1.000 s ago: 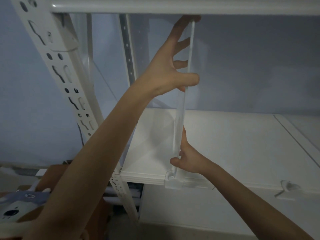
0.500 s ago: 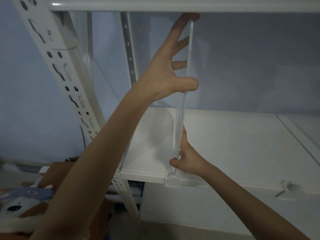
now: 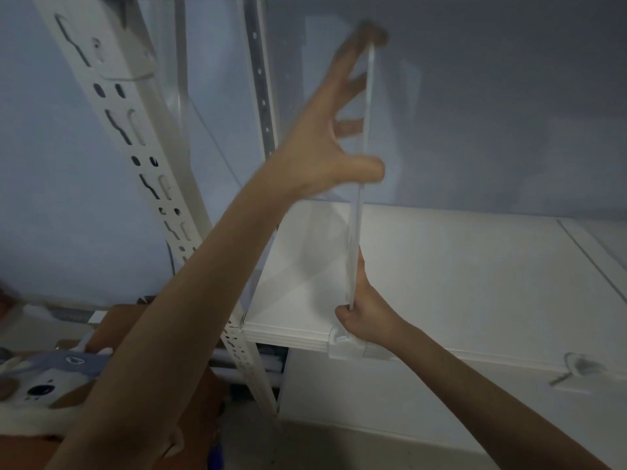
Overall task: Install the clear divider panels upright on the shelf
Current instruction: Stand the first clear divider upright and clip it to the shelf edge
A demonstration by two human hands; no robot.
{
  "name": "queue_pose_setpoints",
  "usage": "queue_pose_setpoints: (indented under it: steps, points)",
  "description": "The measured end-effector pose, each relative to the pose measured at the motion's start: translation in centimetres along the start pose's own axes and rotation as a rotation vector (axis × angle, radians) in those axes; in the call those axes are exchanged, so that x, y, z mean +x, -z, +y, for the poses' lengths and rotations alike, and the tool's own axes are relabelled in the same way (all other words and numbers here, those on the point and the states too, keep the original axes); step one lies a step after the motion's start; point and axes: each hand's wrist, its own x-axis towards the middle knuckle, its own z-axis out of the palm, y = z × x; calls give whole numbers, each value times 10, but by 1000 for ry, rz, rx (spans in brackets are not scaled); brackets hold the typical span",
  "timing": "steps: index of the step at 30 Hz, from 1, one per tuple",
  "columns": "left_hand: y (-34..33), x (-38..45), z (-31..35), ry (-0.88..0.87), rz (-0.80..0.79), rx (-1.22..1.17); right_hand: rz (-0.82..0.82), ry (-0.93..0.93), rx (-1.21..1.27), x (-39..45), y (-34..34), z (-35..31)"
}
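Note:
A clear divider panel stands upright, edge-on to me, on the white shelf. Its foot sits in a clear clip on the shelf's front lip. My left hand is spread flat against the panel's upper part, thumb across its front edge, fingertips near its top. My right hand pinches the panel's lower edge just above the clip. A second clear clip sits on the shelf lip at the right, holding nothing.
A white slotted upright post runs down the left of the shelf, with a rear post behind. A plush toy lies on a brown cardboard box at the lower left. The grey wall is behind the shelf.
My view has tilted down a little, so the upper shelf rail has slid out of frame. Both hands keep the same hold on the panel.

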Motion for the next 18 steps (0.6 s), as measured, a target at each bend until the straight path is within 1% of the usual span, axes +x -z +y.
queue_pose_setpoints:
  steps: [4,10,15,18]
  points:
    - [-3,-3,-8,-30,-41,-5,-28,-1,4,-2,-2,9]
    - [-4,3,-9,-26,-68,12,-123,-10,171,-3,35,14]
    - [-2,1,-10,-54,-41,22,-149,-10,161,4,41,14]
    - [-3,-2,-8,-29,-39,10,-155,3,166,3,39,16]
